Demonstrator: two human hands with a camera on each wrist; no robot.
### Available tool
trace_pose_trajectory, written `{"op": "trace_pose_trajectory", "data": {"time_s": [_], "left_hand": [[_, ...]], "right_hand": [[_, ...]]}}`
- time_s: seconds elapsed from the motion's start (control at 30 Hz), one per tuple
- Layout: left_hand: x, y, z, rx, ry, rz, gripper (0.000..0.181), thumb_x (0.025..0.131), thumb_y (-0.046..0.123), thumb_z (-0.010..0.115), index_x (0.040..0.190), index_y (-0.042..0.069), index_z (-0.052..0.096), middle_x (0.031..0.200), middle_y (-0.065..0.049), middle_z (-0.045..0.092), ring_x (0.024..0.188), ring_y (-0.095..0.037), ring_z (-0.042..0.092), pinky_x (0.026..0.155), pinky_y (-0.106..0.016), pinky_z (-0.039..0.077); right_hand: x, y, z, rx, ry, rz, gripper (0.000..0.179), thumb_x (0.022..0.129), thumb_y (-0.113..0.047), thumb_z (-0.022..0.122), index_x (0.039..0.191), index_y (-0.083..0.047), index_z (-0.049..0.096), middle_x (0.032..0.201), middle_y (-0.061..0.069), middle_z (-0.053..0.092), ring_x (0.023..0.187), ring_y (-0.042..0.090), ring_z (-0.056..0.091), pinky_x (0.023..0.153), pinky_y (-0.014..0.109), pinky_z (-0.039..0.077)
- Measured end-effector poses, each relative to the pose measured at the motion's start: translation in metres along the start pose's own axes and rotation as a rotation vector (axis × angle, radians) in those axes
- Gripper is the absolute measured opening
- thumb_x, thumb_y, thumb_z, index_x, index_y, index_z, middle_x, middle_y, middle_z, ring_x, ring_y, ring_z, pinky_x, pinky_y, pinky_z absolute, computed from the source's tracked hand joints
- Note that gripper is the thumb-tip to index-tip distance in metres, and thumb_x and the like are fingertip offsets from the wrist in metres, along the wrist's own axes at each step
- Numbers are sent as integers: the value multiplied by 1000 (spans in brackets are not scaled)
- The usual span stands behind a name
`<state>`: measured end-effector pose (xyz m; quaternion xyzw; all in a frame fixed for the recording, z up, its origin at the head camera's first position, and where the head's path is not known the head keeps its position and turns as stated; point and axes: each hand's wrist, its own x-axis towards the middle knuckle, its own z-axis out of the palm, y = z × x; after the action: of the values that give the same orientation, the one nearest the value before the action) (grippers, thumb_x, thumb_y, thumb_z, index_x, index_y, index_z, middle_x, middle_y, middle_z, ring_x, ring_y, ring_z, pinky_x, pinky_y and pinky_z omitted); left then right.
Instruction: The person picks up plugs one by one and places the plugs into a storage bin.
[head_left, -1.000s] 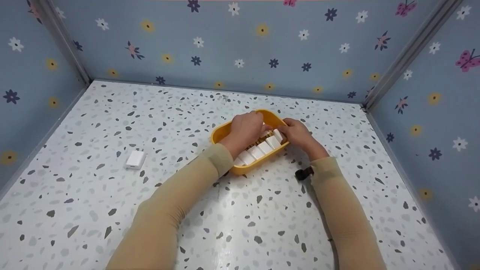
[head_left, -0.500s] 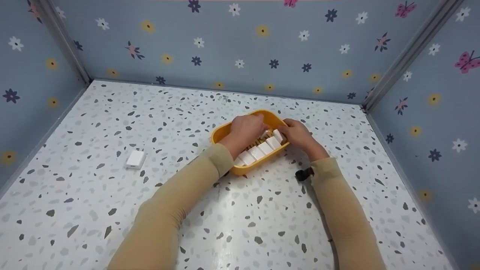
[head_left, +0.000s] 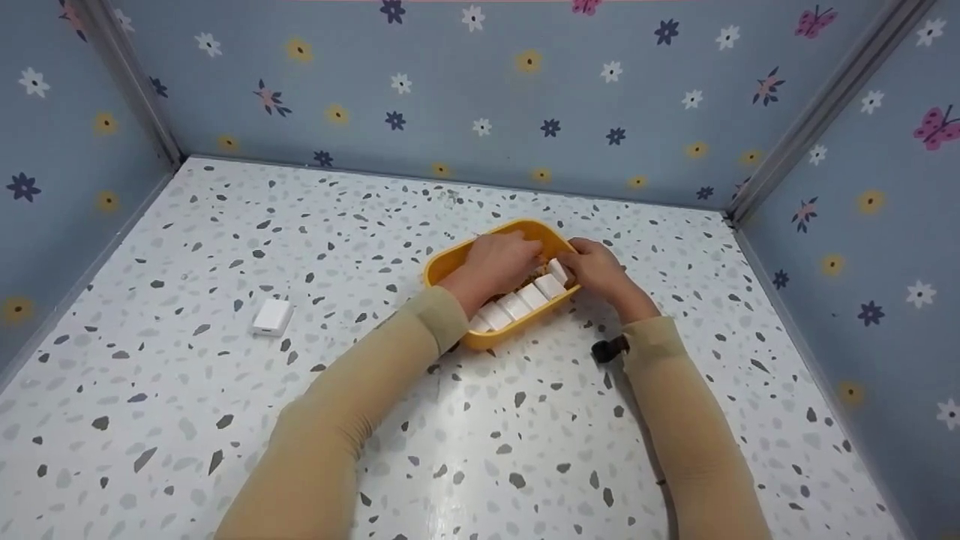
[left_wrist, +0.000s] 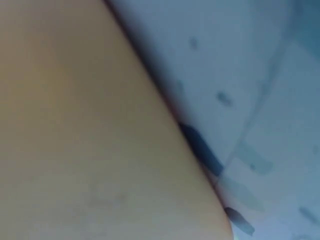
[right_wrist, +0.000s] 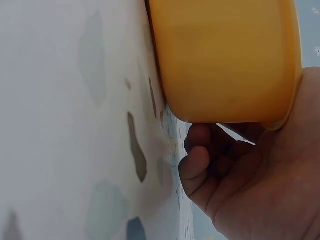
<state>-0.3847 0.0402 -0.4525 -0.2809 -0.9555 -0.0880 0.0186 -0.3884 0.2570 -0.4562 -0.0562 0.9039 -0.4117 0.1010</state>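
A yellow oblong container (head_left: 491,339) stands on the speckled table, with a row of white power adapters (head_left: 515,306) along its near side. My left hand (head_left: 496,259) reaches into it, back of the hand up; the fingertips are hidden among the contents, and I cannot tell whether they hold anything. With my right hand (head_left: 596,268) I grip the container's right end, the thumb over the rim near a tilted adapter (head_left: 558,270). In the right wrist view, curled fingers (right_wrist: 195,162) show beside the container's outer wall. A sleeve fills most of the left wrist view.
A single white power adapter (head_left: 272,317) lies on the table (head_left: 187,390) at the left. Blue flower-patterned panels (head_left: 450,90) enclose the back and both sides. A black wrist camera (head_left: 604,350) with a cable sits at the right sleeve.
My left hand has shifted slightly to the right and flattened deeper inside the container, covering a white piece that showed by its fingers. The right hand and container stay in place.
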Motion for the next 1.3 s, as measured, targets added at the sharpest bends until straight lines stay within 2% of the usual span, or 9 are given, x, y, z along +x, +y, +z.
{"op": "trace_pose_trajectory", "data": {"time_s": [0.13, 0.4, 0.73, 1.07, 1.2, 1.3], "left_hand": [[0, -1, 1, 43, -33, -13, 37, 118, 48, 54, 127, 18, 73, 112, -8, 68, 104, -29, 65, 87, -49, 58], [0, -2, 1, 81, -41, -35, 36, 117, 46, 55, 125, 16, 73, 108, -8, 67, 101, -29, 65, 85, -49, 59], [1, -1, 0, 76, -35, -96, 28, 117, 35, 59, 113, 13, 76, 91, -4, 71, 81, -27, 68, 82, -48, 63], [1, 0, 0, 75, -71, -145, 34, 117, 43, 57, 115, 13, 74, 97, -5, 73, 87, -28, 72, 87, -48, 63], [1, 1, 0, 57, -87, -145, 40, 117, 48, 55, 124, 13, 72, 102, -7, 74, 91, -29, 72, 90, -48, 62], [-1, 3, -2, 45, -89, -122, 49, 118, 47, 53, 150, 11, 63, 115, -11, 74, 100, -31, 72, 94, -48, 62]], "right_hand": [[0, -1, 0, 1, -7, 3, 27, 115, -30, 51, 114, -5, 62, 80, 8, 55, 80, 30, 66, 76, 41, 54], [1, -2, -1, -3, -4, 28, 32, 116, -31, 51, 129, -5, 64, 86, 10, 58, 87, 31, 71, 79, 42, 57], [2, -3, -1, -21, -4, 54, 38, 116, -32, 52, 142, -6, 64, 95, 11, 63, 91, 28, 69, 86, 40, 57], [2, -2, -1, -4, -6, 46, 37, 116, -31, 52, 140, -6, 65, 92, 10, 61, 88, 29, 67, 82, 40, 57], [2, -2, -1, 0, -14, 53, 36, 116, -32, 52, 139, -6, 64, 89, 9, 58, 86, 29, 68, 81, 39, 58], [2, -2, -2, 0, -6, 58, 35, 116, -32, 52, 137, -7, 64, 89, 10, 59, 87, 29, 68, 80, 39, 58]]}}
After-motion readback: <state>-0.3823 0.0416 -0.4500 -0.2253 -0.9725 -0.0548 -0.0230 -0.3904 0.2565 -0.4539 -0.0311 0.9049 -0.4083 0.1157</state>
